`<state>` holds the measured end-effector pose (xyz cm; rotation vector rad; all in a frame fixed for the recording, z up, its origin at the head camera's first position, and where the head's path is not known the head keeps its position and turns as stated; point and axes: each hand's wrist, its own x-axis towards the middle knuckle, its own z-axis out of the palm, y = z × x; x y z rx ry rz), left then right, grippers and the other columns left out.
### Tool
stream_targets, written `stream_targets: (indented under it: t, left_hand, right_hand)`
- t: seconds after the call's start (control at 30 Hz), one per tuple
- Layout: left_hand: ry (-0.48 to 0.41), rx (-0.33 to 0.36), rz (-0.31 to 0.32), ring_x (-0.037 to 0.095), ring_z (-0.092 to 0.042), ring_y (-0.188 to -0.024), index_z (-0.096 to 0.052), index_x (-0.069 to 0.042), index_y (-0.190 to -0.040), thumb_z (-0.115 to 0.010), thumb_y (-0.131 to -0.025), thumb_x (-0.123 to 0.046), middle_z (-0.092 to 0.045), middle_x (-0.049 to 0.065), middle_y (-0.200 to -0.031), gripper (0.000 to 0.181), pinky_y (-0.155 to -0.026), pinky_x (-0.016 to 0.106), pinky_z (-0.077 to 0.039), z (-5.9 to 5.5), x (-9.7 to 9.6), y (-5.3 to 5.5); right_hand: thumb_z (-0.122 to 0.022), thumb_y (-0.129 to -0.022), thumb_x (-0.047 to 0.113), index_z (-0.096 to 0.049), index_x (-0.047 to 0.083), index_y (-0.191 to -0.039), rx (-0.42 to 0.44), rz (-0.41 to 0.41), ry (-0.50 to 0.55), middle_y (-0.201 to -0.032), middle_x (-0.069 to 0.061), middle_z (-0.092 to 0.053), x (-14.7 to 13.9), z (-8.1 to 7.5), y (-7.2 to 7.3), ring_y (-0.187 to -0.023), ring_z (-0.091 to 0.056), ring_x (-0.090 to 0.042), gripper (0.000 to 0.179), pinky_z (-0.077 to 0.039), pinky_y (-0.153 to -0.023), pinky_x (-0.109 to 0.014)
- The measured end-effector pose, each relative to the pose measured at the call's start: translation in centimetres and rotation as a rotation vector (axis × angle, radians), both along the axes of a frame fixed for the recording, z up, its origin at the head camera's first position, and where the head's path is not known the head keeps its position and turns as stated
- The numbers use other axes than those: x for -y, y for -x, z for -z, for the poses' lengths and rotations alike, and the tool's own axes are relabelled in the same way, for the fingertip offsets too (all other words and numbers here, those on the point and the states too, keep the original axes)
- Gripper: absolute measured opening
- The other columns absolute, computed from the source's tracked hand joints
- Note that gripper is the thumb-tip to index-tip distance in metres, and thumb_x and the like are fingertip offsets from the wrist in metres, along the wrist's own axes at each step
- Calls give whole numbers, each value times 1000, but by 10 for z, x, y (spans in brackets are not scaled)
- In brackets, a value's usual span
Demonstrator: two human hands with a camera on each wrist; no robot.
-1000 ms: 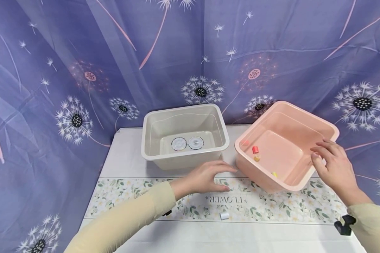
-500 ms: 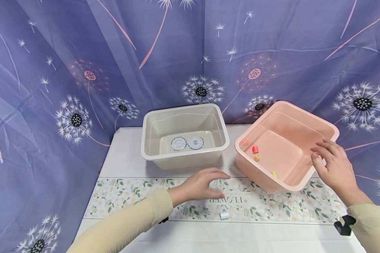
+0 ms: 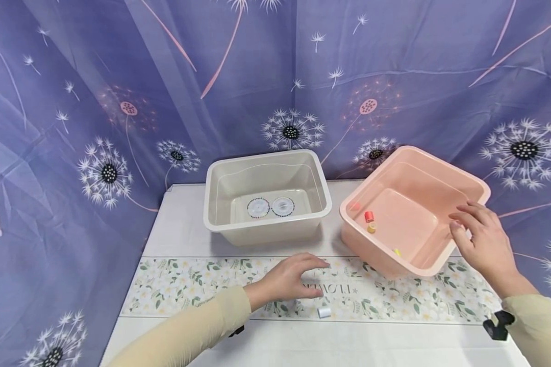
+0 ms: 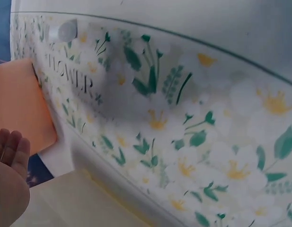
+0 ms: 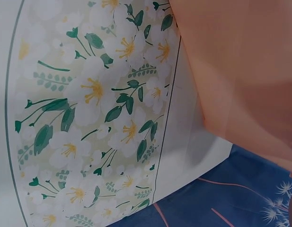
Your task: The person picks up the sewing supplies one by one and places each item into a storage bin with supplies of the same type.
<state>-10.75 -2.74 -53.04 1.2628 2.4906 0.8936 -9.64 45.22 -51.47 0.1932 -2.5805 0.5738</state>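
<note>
My left hand (image 3: 286,279) hovers over the floral strip of the table, fingers and thumb spread apart, holding nothing. Just below its thumb lies a white thread spool (image 3: 324,312), on its side; the left wrist view also shows this spool (image 4: 67,30). At the right rim of a pink basin (image 3: 372,252) is my right hand (image 3: 484,239), its fingers loosely bent over the edge and nothing seen in them. Inside that basin lie a red spool (image 3: 369,216), a tan spool (image 3: 371,227) and a yellow piece (image 3: 397,252) partly hidden by the near wall.
A grey basin (image 3: 266,232) stands left of the pink one, with two round pin wheels (image 3: 258,207) on its bottom. Behind both hangs a purple dandelion curtain (image 3: 239,122). The white table (image 3: 275,346) has a printed flower band.
My left hand has drawn away from the pink basin, moving left and slightly nearer to me, closer to the white spool. My right hand has stayed at the basin's rim.
</note>
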Motion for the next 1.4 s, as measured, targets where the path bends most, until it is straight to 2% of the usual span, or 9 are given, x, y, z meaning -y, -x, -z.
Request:
stream_targets:
  t: [0.23, 0.47, 0.67, 0.93, 1.17, 1.4]
  left_hand:
    - [-3, 5, 7, 15, -59, -137, -64, -19, -147, -89, -89, -37, -65, 0, -146, 66, -119, 29, -45, 14, 1, -6]
    - [-23, 72, -21, 13, -60, -135, -65, -17, -146, -91, -88, -35, -66, -2, -144, 66, -118, 28, -45, 26, -1, -13]
    - [-16, 68, -35, 11, -61, -134, -66, -17, -145, -92, -85, -36, -67, -4, -143, 68, -118, 27, -45, 40, -3, -18]
    - [-24, 102, -38, 8, -61, -133, -67, -20, -144, -95, -83, -34, -67, -5, -141, 68, -118, 22, -42, 57, -6, -28]
    - [-28, 77, 5, 8, -61, -132, -68, -16, -143, -95, -83, -31, -68, -4, -140, 68, -119, 20, -41, 65, -10, -34]
    - [21, 25, 34, 7, -62, -131, -67, -19, -144, -91, -87, -36, -68, -5, -139, 64, -117, 21, -44, 69, -11, -38]
  right_hand:
    - [-51, -108, 21, -70, -4, -118, 8, 3, 3, -138, -32, -59, 1, -1, -1, -144, -42, -49, 33, -21, -133, -44]
    - [-51, -108, 21, -70, -4, -118, 17, 3, 2, -138, -32, -59, 1, -2, -2, -145, -42, -49, 33, -21, -133, -44]
    - [-51, -108, 21, -70, -4, -118, 16, 5, -3, -138, -31, -59, 1, -2, -1, -145, -42, -49, 33, -21, -133, -45]
    - [-51, -108, 21, -69, -4, -119, 21, 10, -5, -139, -31, -59, 0, -1, -2, -147, -41, -47, 33, -21, -133, -46]
    - [-51, -109, 23, -70, -4, -119, 19, 20, 1, -140, -30, -59, 0, -2, -5, -146, -41, -48, 34, -23, -133, -48]
    - [-54, -108, 24, -71, -4, -119, 11, 12, 11, -141, -30, -59, 4, -4, -3, -145, -42, -49, 34, -24, -132, -47]
